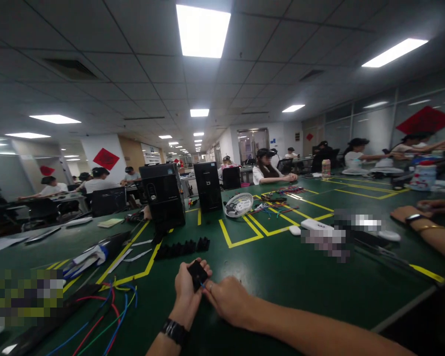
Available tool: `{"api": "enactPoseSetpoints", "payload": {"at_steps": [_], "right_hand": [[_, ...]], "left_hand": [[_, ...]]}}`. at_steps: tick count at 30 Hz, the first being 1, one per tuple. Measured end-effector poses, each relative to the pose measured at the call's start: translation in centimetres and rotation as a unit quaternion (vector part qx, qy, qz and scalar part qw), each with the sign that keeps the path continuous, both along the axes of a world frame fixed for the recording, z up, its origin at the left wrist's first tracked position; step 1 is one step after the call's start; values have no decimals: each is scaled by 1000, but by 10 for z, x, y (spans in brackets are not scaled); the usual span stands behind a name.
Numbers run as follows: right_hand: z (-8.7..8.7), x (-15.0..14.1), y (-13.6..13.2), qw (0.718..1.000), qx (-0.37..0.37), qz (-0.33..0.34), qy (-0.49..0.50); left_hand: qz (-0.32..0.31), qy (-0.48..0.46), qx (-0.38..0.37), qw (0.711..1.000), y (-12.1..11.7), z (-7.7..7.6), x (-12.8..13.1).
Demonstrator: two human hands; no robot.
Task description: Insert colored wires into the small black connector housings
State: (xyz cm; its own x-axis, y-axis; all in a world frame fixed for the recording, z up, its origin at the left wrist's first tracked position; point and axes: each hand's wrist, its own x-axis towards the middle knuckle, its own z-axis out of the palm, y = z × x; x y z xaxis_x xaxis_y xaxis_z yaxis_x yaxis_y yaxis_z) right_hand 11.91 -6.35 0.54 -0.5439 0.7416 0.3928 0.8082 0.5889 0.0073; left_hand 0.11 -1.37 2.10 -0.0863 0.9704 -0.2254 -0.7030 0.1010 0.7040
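Observation:
My left hand (186, 289) holds a small black plastic block (198, 274) just above the green table (282, 277), a black watch on its wrist. My right hand (228, 299) meets it from the right, fingertips pinching a thin blue wire (202, 285) at the block's lower edge. Both hands are near the table's front edge. A row of similar black blocks (183, 247) lies just beyond them.
Loose red, blue and green wires (107, 316) lie at the left. Two black computer towers (163, 200) (207, 186) and a small white fan (239, 204) stand further back. Another person's forearm (426, 230) rests at the right. Yellow tape lines cross the table. Several people sit at distant tables.

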Motion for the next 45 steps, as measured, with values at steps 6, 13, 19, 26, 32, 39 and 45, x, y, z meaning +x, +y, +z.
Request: {"api": "enactPoseSetpoints", "payload": {"at_steps": [6,13,19,26,32,39,45], "right_hand": [[0,-12,-8,997,-45,-50,23],[-2,6,7,994,-78,-9,73],[14,7,7,981,-106,41,156],[3,9,11,985,-92,15,142],[5,-4,10,980,-125,25,156],[22,7,9,969,-119,31,212],[3,-8,4,972,-166,18,167]], "left_hand": [[111,115,101,982,7,-16,6],[36,-22,35,998,0,0,4],[85,33,102,991,6,-5,1],[36,-5,98,995,15,-10,9],[54,15,84,995,15,-11,-5],[53,-2,137,989,13,-3,7],[44,-26,79,996,8,-4,1]]}}
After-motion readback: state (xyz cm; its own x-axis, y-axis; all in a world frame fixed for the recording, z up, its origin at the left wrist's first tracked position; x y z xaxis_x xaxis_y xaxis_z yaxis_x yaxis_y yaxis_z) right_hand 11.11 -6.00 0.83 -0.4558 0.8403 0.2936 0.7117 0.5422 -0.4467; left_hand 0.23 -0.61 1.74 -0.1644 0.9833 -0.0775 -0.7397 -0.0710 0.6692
